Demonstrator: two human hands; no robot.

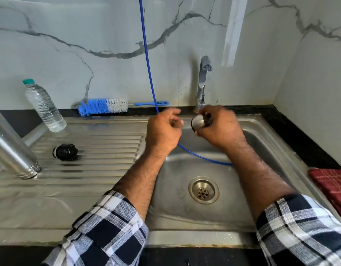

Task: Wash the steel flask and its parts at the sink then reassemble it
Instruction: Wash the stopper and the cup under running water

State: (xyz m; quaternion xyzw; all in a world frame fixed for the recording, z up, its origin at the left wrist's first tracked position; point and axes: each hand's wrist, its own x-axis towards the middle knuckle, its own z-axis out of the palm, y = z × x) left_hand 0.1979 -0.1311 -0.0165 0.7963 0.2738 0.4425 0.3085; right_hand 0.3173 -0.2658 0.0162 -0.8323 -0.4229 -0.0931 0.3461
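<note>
Marble wall [108, 35], steel sink [185, 217], black counter [300, 135]

Wall panels [108, 35]: white, grey marble veining. Countertop [292, 129]: black. Sink [262, 135] and ribbed drainboard [100, 150]: bare steel grey. Flask body [10, 148]: silver steel. Flask cup [198, 122], gripped by the right hand [221, 127]: silver with a dark rim. Stopper [65, 152]: black. Bottle brush [104, 106]: blue and white bristles, blue handle. Hose [146, 54]: blue. Plastic bottle [43, 106]: clear, green cap. Cloth [333, 183]: red, thin pale check lines. Sleeves [108, 227]: navy, grey and white check.
</note>
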